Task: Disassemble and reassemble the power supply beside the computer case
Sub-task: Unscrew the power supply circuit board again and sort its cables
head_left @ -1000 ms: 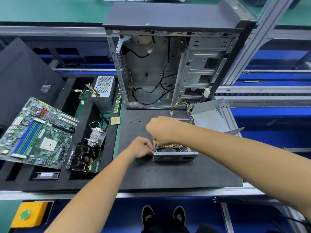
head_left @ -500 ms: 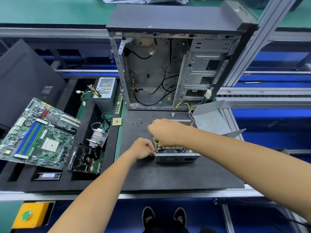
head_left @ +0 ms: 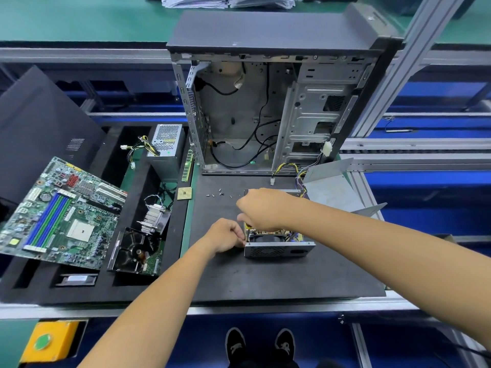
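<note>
The opened power supply (head_left: pixel 276 241) lies on the dark mat (head_left: pixel 265 277) of the worktop, in front of the computer case (head_left: pixel 276 102), which stands upright with its side open. Its cover (head_left: pixel 332 187) lies just beside it to the right, and the yellow and black leads (head_left: pixel 288 168) run from it toward the case.

The left hand (head_left: pixel 225 236) is at the unit's near left corner, fingers curled; its grip pinches the edge of the metal housing there. The right hand (head_left: pixel 261 207) is over the top of the unit, clenched, with its fingers bent down into the open interior; what it grasps is hidden beneath the hand, so it cannot be told.

A few small screws (head_left: pixel 219 193) lie loose on the mat behind the hands. To the left, a foam tray (head_left: pixel 32 288) holds a green motherboard (head_left: pixel 58 216), a heatsink (head_left: pixel 154 217), a hard drive (head_left: pixel 135 252), a second power supply (head_left: pixel 167 147) and a processor chip (head_left: pixel 184 193). Any labels or print on these parts are too small to read.
</note>
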Action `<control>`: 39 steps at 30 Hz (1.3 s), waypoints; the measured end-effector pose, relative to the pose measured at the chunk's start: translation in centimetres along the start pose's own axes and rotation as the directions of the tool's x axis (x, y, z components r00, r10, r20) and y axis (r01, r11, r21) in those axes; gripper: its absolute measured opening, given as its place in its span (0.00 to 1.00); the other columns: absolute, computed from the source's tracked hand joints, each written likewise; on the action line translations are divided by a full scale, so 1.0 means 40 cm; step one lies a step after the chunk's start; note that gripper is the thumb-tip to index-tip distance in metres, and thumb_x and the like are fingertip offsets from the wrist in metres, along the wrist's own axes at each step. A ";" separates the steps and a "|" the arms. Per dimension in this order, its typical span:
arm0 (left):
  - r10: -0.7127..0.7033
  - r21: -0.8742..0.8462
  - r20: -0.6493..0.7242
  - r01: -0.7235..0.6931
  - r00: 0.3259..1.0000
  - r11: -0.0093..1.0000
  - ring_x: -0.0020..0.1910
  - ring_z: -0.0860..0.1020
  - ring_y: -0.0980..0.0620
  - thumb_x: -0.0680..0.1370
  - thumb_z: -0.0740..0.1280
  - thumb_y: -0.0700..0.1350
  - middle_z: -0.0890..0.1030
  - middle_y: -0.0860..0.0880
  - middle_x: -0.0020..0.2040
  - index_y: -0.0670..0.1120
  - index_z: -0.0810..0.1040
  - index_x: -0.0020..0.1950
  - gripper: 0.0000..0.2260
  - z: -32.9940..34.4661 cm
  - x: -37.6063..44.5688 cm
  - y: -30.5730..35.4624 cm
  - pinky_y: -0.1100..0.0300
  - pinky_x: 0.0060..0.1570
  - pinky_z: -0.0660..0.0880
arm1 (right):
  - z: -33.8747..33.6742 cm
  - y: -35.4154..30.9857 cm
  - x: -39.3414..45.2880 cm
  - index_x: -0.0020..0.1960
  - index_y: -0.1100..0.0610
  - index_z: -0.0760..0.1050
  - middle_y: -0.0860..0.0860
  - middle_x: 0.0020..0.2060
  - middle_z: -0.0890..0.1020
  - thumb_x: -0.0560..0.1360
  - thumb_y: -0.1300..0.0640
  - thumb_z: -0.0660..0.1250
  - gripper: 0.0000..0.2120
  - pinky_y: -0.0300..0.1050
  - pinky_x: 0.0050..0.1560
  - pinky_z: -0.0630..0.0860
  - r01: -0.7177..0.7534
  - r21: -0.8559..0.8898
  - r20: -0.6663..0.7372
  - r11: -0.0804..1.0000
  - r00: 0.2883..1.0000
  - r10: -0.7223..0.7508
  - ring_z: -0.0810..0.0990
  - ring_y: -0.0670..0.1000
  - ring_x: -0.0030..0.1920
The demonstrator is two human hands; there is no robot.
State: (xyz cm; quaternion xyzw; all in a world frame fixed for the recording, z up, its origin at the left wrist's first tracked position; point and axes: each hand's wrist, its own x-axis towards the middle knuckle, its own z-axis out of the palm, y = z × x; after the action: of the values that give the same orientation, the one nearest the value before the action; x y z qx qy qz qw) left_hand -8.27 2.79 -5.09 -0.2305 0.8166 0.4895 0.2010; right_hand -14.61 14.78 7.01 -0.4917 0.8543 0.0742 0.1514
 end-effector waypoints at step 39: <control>0.010 0.066 0.035 -0.013 0.999 0.998 0.35 0.73 0.55 0.67 0.74 0.34 0.78 0.51 0.32 0.47 0.77 0.30 0.12 -0.006 0.019 0.000 0.65 0.38 0.71 | 0.001 0.009 -0.009 0.56 0.59 0.72 0.56 0.53 0.75 0.75 0.56 0.63 0.12 0.49 0.46 0.74 0.072 -0.022 0.046 0.997 0.996 -0.071 0.77 0.58 0.52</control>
State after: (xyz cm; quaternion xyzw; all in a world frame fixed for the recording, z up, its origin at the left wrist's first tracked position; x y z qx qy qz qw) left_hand -8.92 2.46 -5.39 -0.2106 0.8301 0.4672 0.2198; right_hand -14.74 15.28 7.10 -0.5221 0.8315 0.0899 0.1674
